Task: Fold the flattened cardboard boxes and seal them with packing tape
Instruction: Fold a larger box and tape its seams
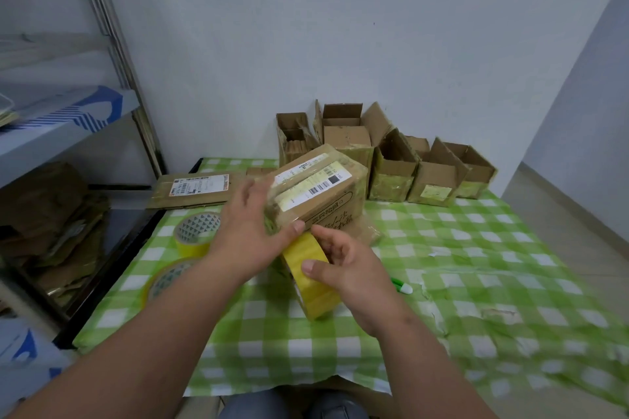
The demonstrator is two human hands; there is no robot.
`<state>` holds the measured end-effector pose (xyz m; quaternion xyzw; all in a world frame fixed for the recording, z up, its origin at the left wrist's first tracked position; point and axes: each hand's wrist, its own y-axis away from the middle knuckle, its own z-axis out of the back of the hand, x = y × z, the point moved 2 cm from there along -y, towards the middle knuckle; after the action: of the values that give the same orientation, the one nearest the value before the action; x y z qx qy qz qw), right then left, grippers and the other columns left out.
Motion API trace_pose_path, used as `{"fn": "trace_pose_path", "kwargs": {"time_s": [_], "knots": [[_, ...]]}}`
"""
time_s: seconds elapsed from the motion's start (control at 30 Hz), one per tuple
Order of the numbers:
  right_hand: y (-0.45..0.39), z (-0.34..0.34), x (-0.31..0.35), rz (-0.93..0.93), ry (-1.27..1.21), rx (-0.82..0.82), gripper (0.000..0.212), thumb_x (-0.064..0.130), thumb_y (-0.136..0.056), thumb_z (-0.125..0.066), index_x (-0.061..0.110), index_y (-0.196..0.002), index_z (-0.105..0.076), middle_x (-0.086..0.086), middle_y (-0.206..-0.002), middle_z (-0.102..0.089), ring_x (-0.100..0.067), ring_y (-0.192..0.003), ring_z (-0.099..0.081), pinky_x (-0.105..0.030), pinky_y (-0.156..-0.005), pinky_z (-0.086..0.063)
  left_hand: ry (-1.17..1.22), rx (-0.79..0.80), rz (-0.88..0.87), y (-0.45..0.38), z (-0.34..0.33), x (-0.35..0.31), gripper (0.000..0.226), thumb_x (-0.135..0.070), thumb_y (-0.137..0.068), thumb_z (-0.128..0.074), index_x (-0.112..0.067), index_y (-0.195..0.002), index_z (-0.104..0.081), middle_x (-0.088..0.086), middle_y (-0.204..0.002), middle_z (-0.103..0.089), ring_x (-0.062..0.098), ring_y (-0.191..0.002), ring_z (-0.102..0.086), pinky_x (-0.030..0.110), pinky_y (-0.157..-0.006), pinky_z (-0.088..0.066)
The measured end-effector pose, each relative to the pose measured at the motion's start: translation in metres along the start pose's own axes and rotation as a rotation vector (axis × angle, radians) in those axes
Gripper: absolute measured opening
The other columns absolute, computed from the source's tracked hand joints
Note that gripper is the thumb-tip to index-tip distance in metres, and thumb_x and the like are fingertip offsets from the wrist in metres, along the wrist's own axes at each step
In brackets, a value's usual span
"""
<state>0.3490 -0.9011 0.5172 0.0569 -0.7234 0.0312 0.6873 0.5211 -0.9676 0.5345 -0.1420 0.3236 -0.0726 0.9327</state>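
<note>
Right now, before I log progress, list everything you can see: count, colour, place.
Held box: one, brown with white labels, mid-table, raised.
Open boxes: about six, brown, back of table by the wall.
Flat box: one, brown, labelled, table's back left.
Held tape: one roll, yellow, below the held box.
Spare tapes: two rolls, yellow, table's left.
Pen: one, green and white, right of the hands.
Tablecloth: one, green-white check, covering the table.
Cardboard pile: brown, lower shelf, left.
Left hand: pressed against the held box.
Right hand: gripping the held tape.
</note>
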Motion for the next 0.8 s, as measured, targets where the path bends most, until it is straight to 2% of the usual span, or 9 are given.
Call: {"fn": "trace_pose_path", "kwargs": {"time_s": [0.1, 0.2, 0.3, 0.37, 0.43, 0.53, 0.63, 0.73, 0.8], "knots": [[0.002, -0.002, -0.004, 0.008, 0.000, -0.078, 0.048, 0.006, -0.084, -0.076, 0.028, -0.122, -0.056, 0.003, -0.097, -0.074, -0.010, -0.087, -0.071, -0.021, -0.068, -0.054, -0.079, 0.147, 0.013, -0.005, -0.004, 0.004, 0.075, -0.059, -0.086, -0.062, -0.032, -0.150, -0.036, -0.002, -0.159, -0.023, 0.026, -0.144, -0.027, 0.045, -0.117, -0.028], [0.005, 0.000, -0.006, 0.000, 0.031, -0.110, 0.037, 0.014, -0.088, -0.073, 0.029, -0.116, -0.055, 0.005, -0.093, -0.075, -0.008, -0.081, -0.072, -0.017, -0.062, -0.052, -0.080, 0.239, 0.038, -0.014, -0.004, 0.010, 0.069, -0.050, -0.094, -0.057, -0.030, -0.154, -0.029, -0.004, -0.163, -0.015, 0.026, -0.146, -0.028, 0.048, -0.117, -0.029], [0.008, -0.002, -0.010, -0.036, 0.085, -0.040, 0.020, 0.015, -0.093, -0.066, 0.026, -0.109, -0.063, 0.007, -0.095, -0.076, -0.008, -0.086, -0.071, -0.017, -0.066, -0.053, -0.091, 0.284, 0.036, -0.021, -0.001, 0.012, 0.064, -0.046, -0.099, -0.049, -0.029, -0.156, -0.024, -0.004, -0.165, -0.008, 0.025, -0.148, -0.024, 0.045, -0.119, -0.025], [0.010, -0.007, -0.013, -0.026, 0.096, 0.004, 0.013, 0.015, -0.095, -0.063, 0.021, -0.105, -0.067, 0.001, -0.098, -0.075, -0.012, -0.089, -0.070, -0.022, -0.076, -0.054, -0.119, 0.317, 0.020, -0.025, 0.001, 0.011, 0.063, -0.045, -0.101, -0.045, -0.029, -0.156, -0.021, -0.003, -0.165, -0.007, 0.025, -0.148, -0.023, 0.043, -0.120, -0.023], [0.010, -0.011, -0.014, 0.008, 0.077, 0.001, 0.010, 0.017, -0.096, -0.062, 0.020, -0.103, -0.068, -0.003, -0.096, -0.074, -0.012, -0.085, -0.068, -0.027, -0.078, -0.052, -0.139, 0.346, 0.012, -0.029, 0.004, 0.011, 0.062, -0.045, -0.102, -0.043, -0.028, -0.156, -0.021, -0.002, -0.165, -0.009, 0.026, -0.148, -0.024, 0.044, -0.120, -0.024], [0.009, -0.016, -0.016, 0.033, 0.046, -0.006, 0.008, 0.019, -0.097, -0.060, 0.018, -0.100, -0.068, 0.005, -0.084, -0.073, -0.005, -0.076, -0.064, -0.021, -0.068, -0.050, -0.150, 0.366, 0.006, -0.035, 0.015, 0.012, 0.059, -0.043, -0.103, -0.042, -0.025, -0.156, -0.024, -0.001, -0.164, -0.016, 0.026, -0.145, -0.028, 0.039, -0.119, -0.024], [0.014, -0.017, -0.025, 0.060, 0.067, -0.036, 0.010, 0.025, -0.098, -0.059, 0.020, -0.097, -0.068, 0.011, -0.077, -0.070, -0.001, -0.070, -0.061, -0.016, -0.062, -0.046, -0.188, 0.377, 0.001, -0.040, 0.024, 0.010, 0.058, -0.043, -0.103, -0.041, -0.024, -0.156, -0.026, -0.004, -0.161, -0.022, 0.023, -0.143, -0.031, 0.032, -0.111, -0.026], [0.018, -0.016, -0.029, 0.086, 0.089, -0.046, 0.012, 0.031, -0.098, -0.059, 0.024, -0.095, -0.068, 0.011, -0.079, -0.069, -0.002, -0.072, -0.060, -0.017, -0.065, -0.047, -0.163, 0.372, -0.010, -0.038, 0.024, 0.008, 0.060, -0.044, -0.102, -0.043, -0.026, -0.156, -0.024, -0.006, -0.161, -0.024, 0.022, -0.140, -0.035, 0.028, -0.105, -0.029], [0.019, -0.015, -0.029, 0.072, 0.084, -0.045, 0.011, 0.030, -0.098, -0.059, 0.025, -0.095, -0.068, 0.009, -0.083, -0.071, -0.003, -0.076, -0.063, -0.020, -0.068, -0.049, -0.036, 0.283, 0.024, -0.033, 0.022, 0.009, 0.061, -0.043, -0.100, -0.051, -0.030, -0.155, -0.027, -0.005, -0.156, -0.034, 0.019, -0.133, -0.042, 0.027, -0.097, -0.030]]}}
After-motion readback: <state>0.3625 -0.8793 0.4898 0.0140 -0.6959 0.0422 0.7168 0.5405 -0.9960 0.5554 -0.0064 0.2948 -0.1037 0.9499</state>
